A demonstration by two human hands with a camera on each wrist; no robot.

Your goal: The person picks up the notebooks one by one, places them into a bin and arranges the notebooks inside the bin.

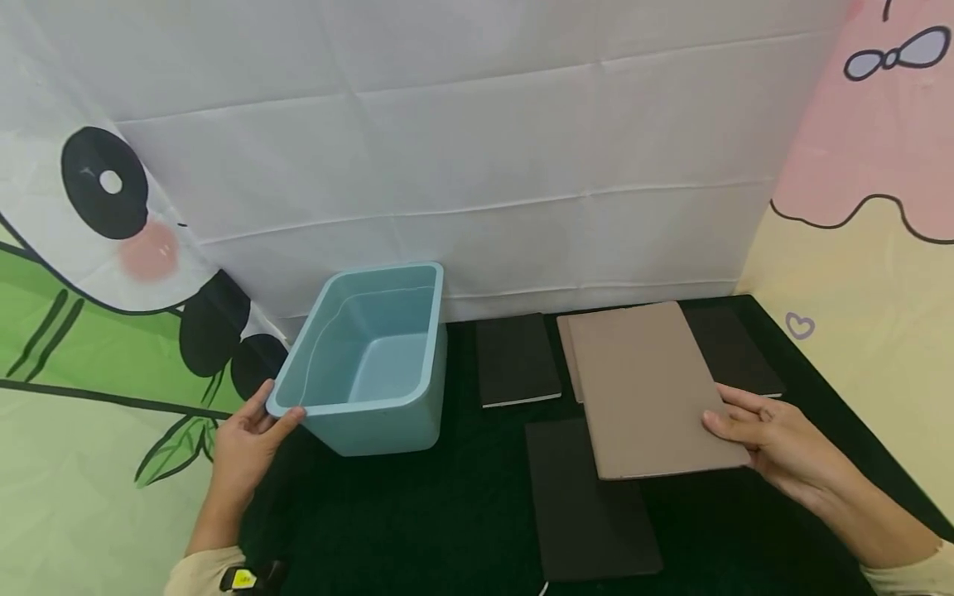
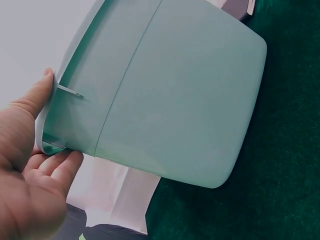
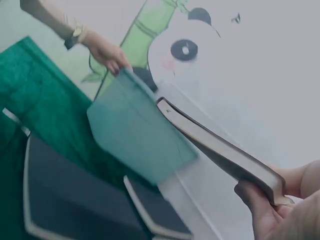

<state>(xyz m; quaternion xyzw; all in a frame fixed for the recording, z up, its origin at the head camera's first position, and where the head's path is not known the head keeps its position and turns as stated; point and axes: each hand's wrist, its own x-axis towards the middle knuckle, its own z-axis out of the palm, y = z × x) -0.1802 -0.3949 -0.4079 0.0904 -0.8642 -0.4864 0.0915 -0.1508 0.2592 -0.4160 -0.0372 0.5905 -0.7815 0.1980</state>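
Observation:
A light blue plastic bin [image 1: 395, 426] stands at the left of the dark green cloth, its inside bare. My left hand [image 1: 249, 447] grips its near left corner by the rim, thumb on top; the left wrist view shows the hand [image 2: 35, 165] at the bin's rim [image 2: 175, 95]. My right hand [image 1: 782, 447] pinches the right edge of a beige notebook [image 1: 648, 389], thumb on the cover. In the right wrist view the notebook [image 3: 220, 145] shows its page edges, gripped by the hand [image 3: 285, 205], with the bin [image 3: 140, 125] beyond.
Black notebooks lie on the green cloth [image 1: 447, 521]: one beside the bin [image 1: 517, 360], one nearer the front [image 1: 589, 513], one at the back right [image 1: 730, 348]. Another beige notebook [image 1: 570, 356] shows partly behind the held one. White fabric [image 1: 484, 165] hangs behind; printed panels flank both sides.

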